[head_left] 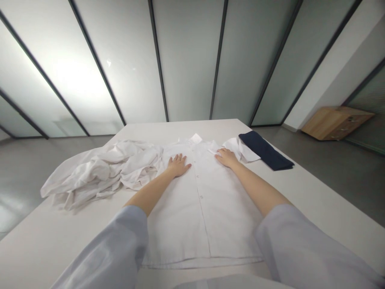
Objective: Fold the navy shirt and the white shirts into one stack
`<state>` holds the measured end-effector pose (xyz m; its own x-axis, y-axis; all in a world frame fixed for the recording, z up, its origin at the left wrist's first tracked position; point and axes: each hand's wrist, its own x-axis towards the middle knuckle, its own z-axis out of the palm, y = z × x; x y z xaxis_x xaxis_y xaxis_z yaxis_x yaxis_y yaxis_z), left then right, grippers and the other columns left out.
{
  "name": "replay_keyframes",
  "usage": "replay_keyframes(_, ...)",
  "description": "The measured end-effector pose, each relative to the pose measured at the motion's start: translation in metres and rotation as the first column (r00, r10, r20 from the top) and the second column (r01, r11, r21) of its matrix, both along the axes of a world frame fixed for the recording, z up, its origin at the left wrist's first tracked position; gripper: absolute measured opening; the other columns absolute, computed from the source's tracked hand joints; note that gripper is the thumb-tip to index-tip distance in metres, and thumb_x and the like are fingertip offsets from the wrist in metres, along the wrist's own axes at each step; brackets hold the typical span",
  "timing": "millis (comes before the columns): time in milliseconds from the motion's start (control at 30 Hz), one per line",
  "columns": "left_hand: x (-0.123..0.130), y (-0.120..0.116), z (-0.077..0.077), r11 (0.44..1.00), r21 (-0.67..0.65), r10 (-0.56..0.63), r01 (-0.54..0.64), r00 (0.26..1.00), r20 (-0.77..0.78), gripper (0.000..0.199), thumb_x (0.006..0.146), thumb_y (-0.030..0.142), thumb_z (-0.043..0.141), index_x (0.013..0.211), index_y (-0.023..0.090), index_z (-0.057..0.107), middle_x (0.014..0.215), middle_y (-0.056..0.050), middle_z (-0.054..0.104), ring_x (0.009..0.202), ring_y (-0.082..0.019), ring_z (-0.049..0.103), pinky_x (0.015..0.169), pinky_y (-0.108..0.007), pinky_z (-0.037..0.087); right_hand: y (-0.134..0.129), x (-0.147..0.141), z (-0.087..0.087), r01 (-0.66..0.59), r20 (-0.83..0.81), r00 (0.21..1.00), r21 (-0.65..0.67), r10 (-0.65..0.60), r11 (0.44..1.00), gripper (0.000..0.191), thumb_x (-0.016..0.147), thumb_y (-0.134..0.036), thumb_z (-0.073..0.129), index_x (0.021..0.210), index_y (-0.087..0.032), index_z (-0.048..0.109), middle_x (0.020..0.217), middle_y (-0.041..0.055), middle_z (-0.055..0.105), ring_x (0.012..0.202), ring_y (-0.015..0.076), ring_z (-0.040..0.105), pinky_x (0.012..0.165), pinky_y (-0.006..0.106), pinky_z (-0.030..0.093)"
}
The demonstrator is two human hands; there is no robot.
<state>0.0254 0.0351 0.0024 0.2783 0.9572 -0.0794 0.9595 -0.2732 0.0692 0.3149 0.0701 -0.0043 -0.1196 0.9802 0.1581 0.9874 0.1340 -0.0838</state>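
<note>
A white button-front shirt (204, 208) lies front up on a white table (45, 249), its collar (195, 139) toward the far edge and its hem toward the person. Both bare hands rest flat on the shirt's upper front, one on each side of the button placket (197, 188). The left hand (179, 165) lies palm down with its fingers (177, 158) slightly spread, pointing toward the far side and angled inward. The right hand (226, 157) lies palm down near the shoulder, its fingers (219, 152) close together and pointing left toward the placket. Neither hand pinches the cloth. Pale blue-grey sleeves (111, 249) cover both forearms up to the wrist area, leaving the lower forearms bare.

To the left, a crumpled mass of white fabric (99, 172) sits on the table, touching the shirt's side; it seems to be the shirt's bunched sleeve, though the join is hidden. On the far right, a folded white sleeve (239, 149) touches a folded navy cloth (264, 150). Beyond the table stand frosted glass panels (189, 60), and a low wooden cabinet (337, 123) sits on the grey floor (345, 172) at right.
</note>
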Motion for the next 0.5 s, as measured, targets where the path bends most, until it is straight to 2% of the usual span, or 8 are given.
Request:
replay_keyframes(233,-0.005,0.017,0.000,1.000,0.000,-0.004,0.004,1.000,0.009,0.071,0.093,0.062,0.022,0.152,0.022,0.025,0.162,-0.013,0.015,0.148,-0.030,0.014,0.117,-0.053,0.014,-0.003,0.004,0.011,0.067,-0.009,0.998,0.090,-0.067,0.994,0.048,0.092,-0.037,0.046,0.134,-0.016,0.056,0.140,0.0167,0.052,0.127,0.0328,0.046,0.102,0.044,0.037)
replay_keyframes(367,-0.006,0.017,-0.001,1.000,0.015,-0.011,0.011,1.000,0.010,0.069,0.094,0.060,0.022,0.152,0.023,0.025,0.162,-0.013,0.015,0.149,-0.029,0.014,0.116,-0.053,0.014,-0.014,-0.018,0.015,-0.054,0.003,0.999,0.115,0.054,0.992,0.048,0.093,-0.037,0.047,0.136,-0.016,0.053,0.140,0.0151,0.052,0.129,0.0301,0.045,0.105,0.041,0.035)
replay_keyframes(500,-0.005,0.013,-0.002,1.000,0.009,0.001,-0.001,1.000,0.004,0.070,0.094,0.060,0.022,0.152,0.022,0.025,0.162,-0.012,0.015,0.149,-0.029,0.013,0.117,-0.051,0.014,-0.023,-0.042,0.006,-0.210,0.043,0.977,0.007,0.209,0.978,0.051,0.096,-0.043,0.042,0.139,-0.017,0.049,0.147,0.0147,0.045,0.137,0.0262,0.039,0.110,0.038,0.030)
